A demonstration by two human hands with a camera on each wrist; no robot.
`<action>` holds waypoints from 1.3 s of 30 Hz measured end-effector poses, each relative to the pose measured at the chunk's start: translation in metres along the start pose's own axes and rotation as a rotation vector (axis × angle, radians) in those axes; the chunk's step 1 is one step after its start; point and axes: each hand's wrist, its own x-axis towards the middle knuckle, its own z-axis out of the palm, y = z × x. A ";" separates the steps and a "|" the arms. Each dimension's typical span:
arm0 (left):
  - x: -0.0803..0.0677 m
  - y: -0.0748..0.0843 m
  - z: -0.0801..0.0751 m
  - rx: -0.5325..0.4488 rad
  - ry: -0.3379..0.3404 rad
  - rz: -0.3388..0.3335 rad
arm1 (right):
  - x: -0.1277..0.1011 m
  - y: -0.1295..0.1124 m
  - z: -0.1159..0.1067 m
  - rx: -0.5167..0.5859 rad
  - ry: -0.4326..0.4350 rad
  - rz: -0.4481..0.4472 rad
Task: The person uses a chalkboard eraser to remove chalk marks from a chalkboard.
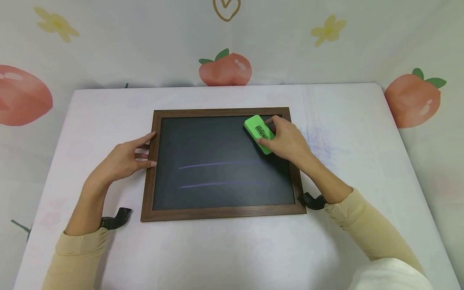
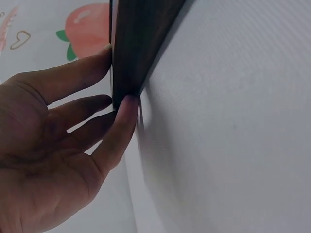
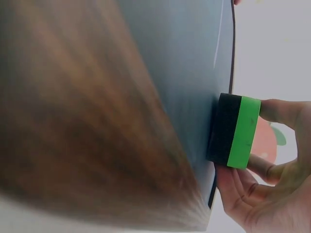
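Beige sleeves [image 1: 74,262], near; left hand [image 1: 125,159], fingers extended, touching wooden frame [image 1: 149,193], left; right hand [image 1: 288,139] pinching green eraser [image 1: 260,134], far right of chalkboard [image 1: 214,139]. Apparently wiping; next stroke likely calls for level pressure over purple lines [image 1: 217,163].

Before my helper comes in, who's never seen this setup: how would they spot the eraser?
On the white table lies a brown-framed blackboard. At its upper right in the head view, the right hand holds the eraser. A bright green block, dark underneath, it stands apart from the thin purple lines.
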 end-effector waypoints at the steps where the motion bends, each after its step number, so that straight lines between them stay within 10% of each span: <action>1: 0.000 0.000 0.000 0.000 0.002 -0.003 | 0.000 0.001 -0.001 0.006 -0.002 0.000; 39: -0.005 -0.004 0.002 -0.045 0.017 0.047 | -0.031 0.011 0.002 -0.043 0.009 -0.068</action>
